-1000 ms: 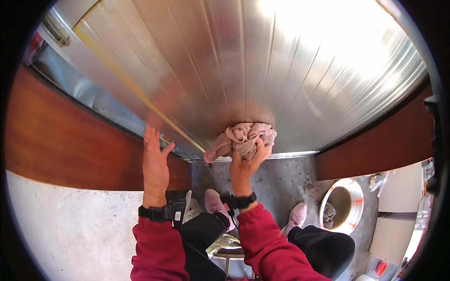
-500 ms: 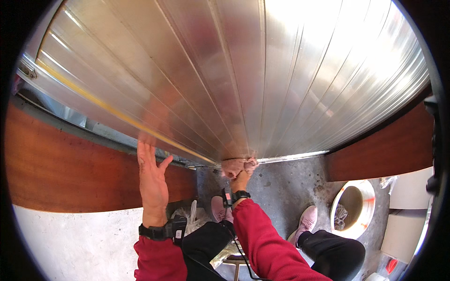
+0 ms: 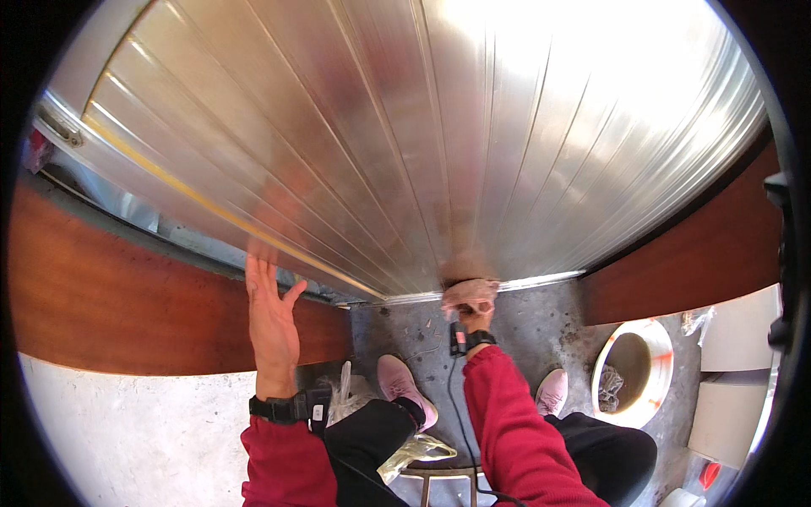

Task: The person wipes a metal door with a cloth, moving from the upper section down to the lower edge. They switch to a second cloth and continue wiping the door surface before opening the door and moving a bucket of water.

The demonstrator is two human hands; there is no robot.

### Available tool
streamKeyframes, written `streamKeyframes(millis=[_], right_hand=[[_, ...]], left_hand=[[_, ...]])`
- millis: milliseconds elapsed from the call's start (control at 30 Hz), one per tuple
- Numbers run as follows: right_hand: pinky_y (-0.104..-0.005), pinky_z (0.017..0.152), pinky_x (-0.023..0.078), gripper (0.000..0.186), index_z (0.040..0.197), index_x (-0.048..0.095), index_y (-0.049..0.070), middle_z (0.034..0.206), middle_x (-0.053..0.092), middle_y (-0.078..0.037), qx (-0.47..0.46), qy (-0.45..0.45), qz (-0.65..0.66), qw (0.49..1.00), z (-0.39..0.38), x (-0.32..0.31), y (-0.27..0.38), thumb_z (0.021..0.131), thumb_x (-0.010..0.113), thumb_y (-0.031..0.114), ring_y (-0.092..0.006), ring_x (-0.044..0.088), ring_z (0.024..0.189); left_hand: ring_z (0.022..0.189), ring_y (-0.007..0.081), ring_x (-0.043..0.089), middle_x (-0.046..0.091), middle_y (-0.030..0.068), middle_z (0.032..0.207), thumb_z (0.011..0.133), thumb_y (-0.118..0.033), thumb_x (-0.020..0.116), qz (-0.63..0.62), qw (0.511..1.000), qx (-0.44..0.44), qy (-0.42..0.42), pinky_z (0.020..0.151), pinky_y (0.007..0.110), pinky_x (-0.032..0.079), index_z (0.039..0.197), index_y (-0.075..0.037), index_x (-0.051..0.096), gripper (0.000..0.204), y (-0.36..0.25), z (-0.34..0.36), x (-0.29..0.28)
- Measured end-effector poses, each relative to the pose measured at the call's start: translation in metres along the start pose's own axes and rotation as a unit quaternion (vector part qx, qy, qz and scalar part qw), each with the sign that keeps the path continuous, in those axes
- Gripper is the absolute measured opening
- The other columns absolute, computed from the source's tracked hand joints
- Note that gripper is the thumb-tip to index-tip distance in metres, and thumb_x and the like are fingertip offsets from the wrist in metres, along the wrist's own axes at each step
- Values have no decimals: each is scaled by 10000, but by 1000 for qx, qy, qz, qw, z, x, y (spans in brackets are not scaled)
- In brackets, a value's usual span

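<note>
A large ribbed, shiny metal door (image 3: 355, 160) fills the upper view, with a yellow strip along its left edge. My left hand (image 3: 273, 325) lies flat with fingers stretched out, its fingertips against that left edge. Low on the door, my right hand (image 3: 477, 318) is closed round a pinkish-brown rag (image 3: 470, 294) and presses it to the metal near the bottom edge. The rag covers part of my right fingers. Both wrists carry black straps with small devices.
Reddish-brown wood panels (image 3: 127, 296) flank the door on both sides. At the right stands a white bucket (image 3: 601, 393) of murky water with a crumpled piece inside, beside white boxes (image 3: 733, 414). A low stool (image 3: 435, 473) and plastic bags (image 3: 342, 395) are near my legs.
My right hand has slid the rag rightward along the bottom of the door. The left hand stays at the edge. My feet and the view have shifted slightly.
</note>
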State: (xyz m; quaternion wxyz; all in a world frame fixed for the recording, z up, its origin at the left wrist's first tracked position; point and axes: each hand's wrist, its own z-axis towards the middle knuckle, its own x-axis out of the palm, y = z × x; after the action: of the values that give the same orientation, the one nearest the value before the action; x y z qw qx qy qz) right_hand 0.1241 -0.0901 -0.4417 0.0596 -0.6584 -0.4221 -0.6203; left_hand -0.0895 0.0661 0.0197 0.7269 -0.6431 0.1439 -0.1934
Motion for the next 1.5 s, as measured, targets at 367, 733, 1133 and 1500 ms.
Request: streamKeyframes(millis=[367, 733, 1133, 1500], right_hand=[[-443, 966, 514, 524, 1403, 416, 92, 1298, 528, -124, -220, -9, 48, 974, -78, 272, 181, 937, 635, 191, -274, 568, 1140], [-350, 845, 490, 441, 1035, 562, 16, 955, 642, -125, -119, -188, -537, 814, -90, 225, 126, 665, 788, 99, -223, 609, 894], [-312, 821, 517, 349, 1007, 607, 9, 979, 657, -58, -101, 17, -615, 782, -71, 186, 377, 682, 733, -5, -160, 627, 883], [-318, 833, 517, 386, 1074, 595, -15, 1001, 652, -74, -10, 3, -517, 856, -113, 228, 375, 700, 691, -36, -175, 629, 893]], left_hand=[[1498, 235, 182, 184, 85, 1633, 1037, -544, 308, 13, 999, -26, -22, 1136, 477, 262, 1582, -140, 157, 694, 13, 4, -11], [1452, 250, 220, 211, 142, 1605, 1034, -505, 414, 31, 997, -50, -57, 1161, 391, 199, 1567, -55, 168, 739, 53, 19, -18], [1440, 219, 262, 304, 142, 1553, 952, -415, 650, -47, 998, 40, -2, 1172, 332, 183, 1515, 42, 197, 855, 38, 22, 2], [1360, 243, 377, 415, 141, 1473, 952, -384, 660, 47, 996, 58, -41, 1142, 346, 254, 1461, 36, 293, 755, 43, 24, 20]])
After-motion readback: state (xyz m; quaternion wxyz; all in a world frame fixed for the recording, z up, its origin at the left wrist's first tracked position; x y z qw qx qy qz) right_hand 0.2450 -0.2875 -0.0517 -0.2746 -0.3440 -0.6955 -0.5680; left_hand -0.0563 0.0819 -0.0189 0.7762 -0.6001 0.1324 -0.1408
